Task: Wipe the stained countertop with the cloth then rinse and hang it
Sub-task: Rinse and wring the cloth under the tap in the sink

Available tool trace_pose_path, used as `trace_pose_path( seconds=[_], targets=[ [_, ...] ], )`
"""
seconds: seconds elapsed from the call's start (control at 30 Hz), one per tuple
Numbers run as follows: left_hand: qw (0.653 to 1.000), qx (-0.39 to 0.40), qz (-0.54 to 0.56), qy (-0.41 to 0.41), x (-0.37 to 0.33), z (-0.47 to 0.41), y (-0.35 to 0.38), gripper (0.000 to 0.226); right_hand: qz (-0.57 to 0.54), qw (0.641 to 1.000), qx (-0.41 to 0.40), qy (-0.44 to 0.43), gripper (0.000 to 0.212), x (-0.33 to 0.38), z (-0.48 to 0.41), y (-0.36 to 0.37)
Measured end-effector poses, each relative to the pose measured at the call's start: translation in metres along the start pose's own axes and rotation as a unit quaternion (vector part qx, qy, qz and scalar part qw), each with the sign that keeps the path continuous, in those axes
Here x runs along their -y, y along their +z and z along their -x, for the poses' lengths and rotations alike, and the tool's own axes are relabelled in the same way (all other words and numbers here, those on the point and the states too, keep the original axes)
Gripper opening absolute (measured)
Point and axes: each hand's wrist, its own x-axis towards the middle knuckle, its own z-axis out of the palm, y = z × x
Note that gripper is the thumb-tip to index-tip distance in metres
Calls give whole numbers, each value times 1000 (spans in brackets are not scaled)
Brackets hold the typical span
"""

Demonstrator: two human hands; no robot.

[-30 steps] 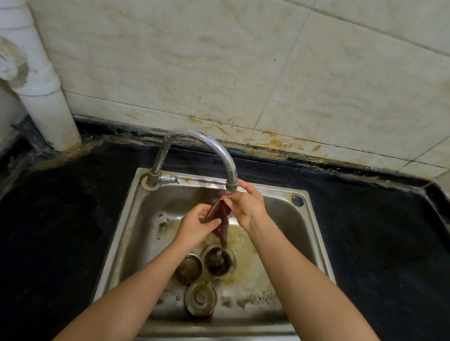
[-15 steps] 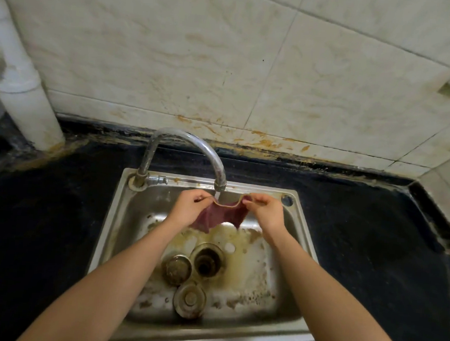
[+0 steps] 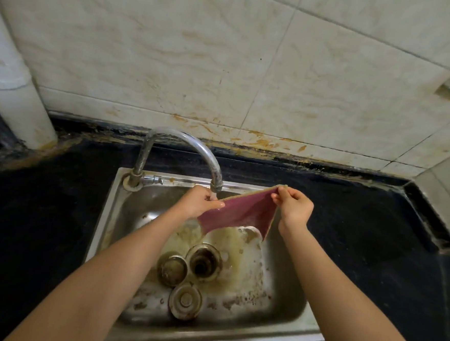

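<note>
A small maroon cloth (image 3: 242, 212) is stretched flat between both hands, just under the spout of the curved chrome tap (image 3: 183, 140). My left hand (image 3: 199, 201) pinches its left corner right below the spout, where a thin stream of water lands. My right hand (image 3: 294, 206) pinches the upper right corner, held a little higher. The cloth hangs over the stained steel sink (image 3: 109, 215), set in the black countertop (image 3: 41, 224).
Two loose metal strainer caps (image 3: 172, 270) (image 3: 185, 300) lie beside the open drain (image 3: 203, 260) on the sink floor. A white pipe (image 3: 14, 83) stands at the back left. Stained tiles (image 3: 226, 64) rise behind the tap.
The cloth went from bunched under the spout to spread out wide. My right hand has moved right and up, pulling the cloth taut.
</note>
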Motion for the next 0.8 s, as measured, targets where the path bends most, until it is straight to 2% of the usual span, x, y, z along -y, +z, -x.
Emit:
trace_pose_path(
  seconds=[0.1, 0.17, 0.27, 0.4, 0.53, 0.67, 0.8],
  targets=[
    [1000, 7, -5, -7, 4, 3, -5, 21, 12, 1000, 14, -11, 16, 5, 0, 0],
    [1000, -16, 26, -9, 5, 7, -8, 23, 18, 1000, 19, -13, 11, 4, 1, 1],
    [992, -39, 114, -25, 7, 14, -14, 14, 10, 1000, 12, 1, 5, 1, 1, 1],
    [969, -65, 238, -23, 6, 19, -14, 13, 13, 1000, 8, 26, 17, -5, 4, 3],
    [964, -62, 256, -33, 1, 22, -11, 11, 14, 999, -1, 45, 22, -7, 4, 2],
    [964, -65, 255, -41, 3, 29, -14, 8, 81, 996, 2, 29, 30, -13, 4, 6],
    [958, -114, 257, -48, 13, 41, -27, 7, 114, 992, 44, 30, 27, -25, 10, 17]
  ],
)
